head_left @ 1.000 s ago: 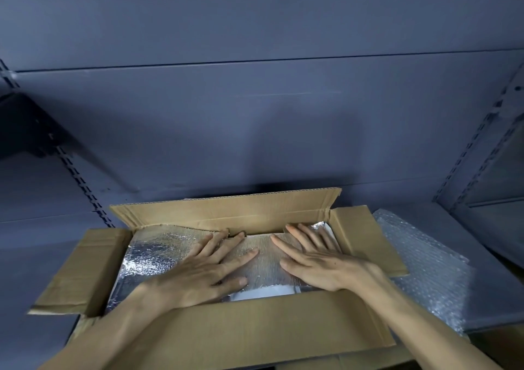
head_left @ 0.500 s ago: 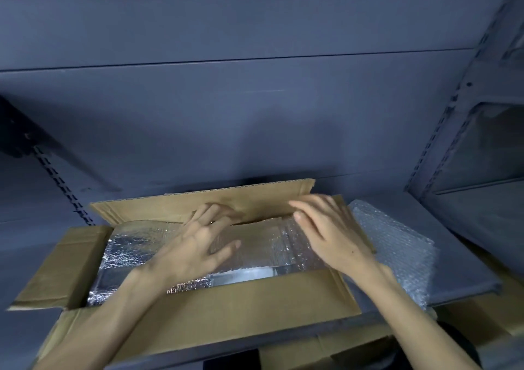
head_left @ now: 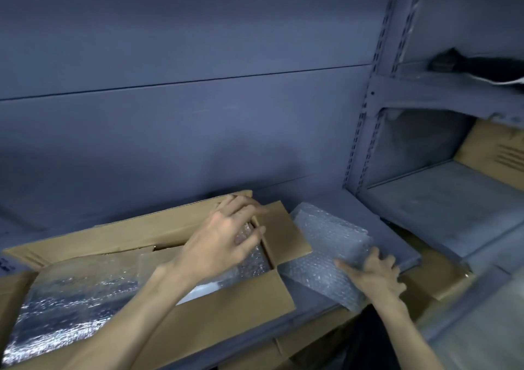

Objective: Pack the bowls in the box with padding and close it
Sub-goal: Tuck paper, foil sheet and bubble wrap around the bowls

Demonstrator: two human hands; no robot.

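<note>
A gray metal shelf (head_left: 377,222) held the work, with a plain gray wall (head_left: 184,128) filling the top of the picture. At the upper right, another shelf carried a dark lump, too blurry to name. A brown carton (head_left: 493,154) sat at the right edge, cut off.

The box (head_left: 226,310) was at the lower left, its flaps open and its left end cut off by the frame. Shiny silver padding (head_left: 73,293) covered the inside, so the bowls were hidden.

Half a second before, both hands were over the box. Now the left hand (head_left: 224,239) hung over the box's right end, fingers loosely spread near the right flap; whether it touched was hard to tell. The right hand (head_left: 374,277) had moved out to the bubble wrap (head_left: 326,244) beside the box, at lower right, and gripped its edge.
</note>
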